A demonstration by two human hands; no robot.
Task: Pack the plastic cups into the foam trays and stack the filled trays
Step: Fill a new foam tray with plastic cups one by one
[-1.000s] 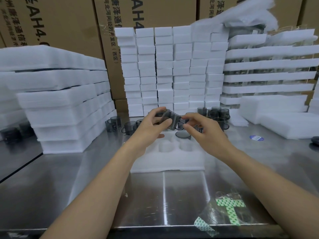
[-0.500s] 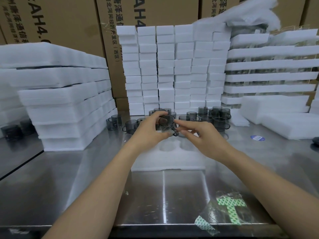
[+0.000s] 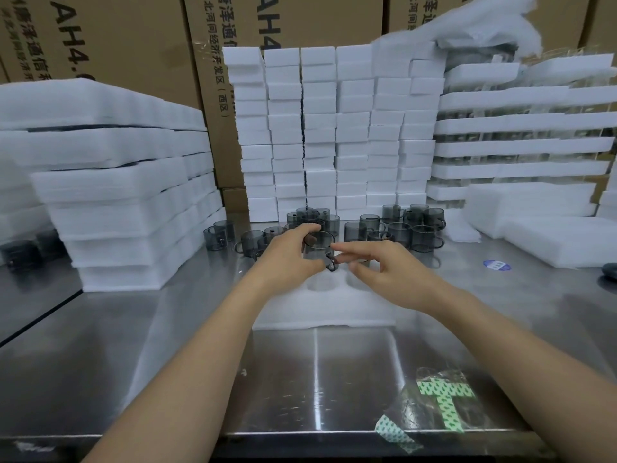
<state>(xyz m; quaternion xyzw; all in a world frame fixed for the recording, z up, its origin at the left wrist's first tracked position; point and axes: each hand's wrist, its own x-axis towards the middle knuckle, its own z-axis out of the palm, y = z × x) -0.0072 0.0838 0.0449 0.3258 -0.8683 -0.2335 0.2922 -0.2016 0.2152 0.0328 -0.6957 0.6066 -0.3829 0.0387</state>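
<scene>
Two hands work at centre frame over one foam tray. Left hand curls fingers and thumb round a smoky grey plastic cup, which is upright with its handle turned toward the right hand. Right hand is loose, fingers mostly straight, gripping nothing. Its index tip is close to the handle, contact unclear, probably to guide the handle into line. Cup hangs just above the tray's far round pockets, and the two visible look empty. Tray is white, soft and fuzzy-edged, flat on the brushed steel table. Loose cups cluster behind it, translucent and cylindrical, likely kept in easy reach as supply. Tray stacks stand at left. Square-cut foam blocks fill the upper centre.
</scene>
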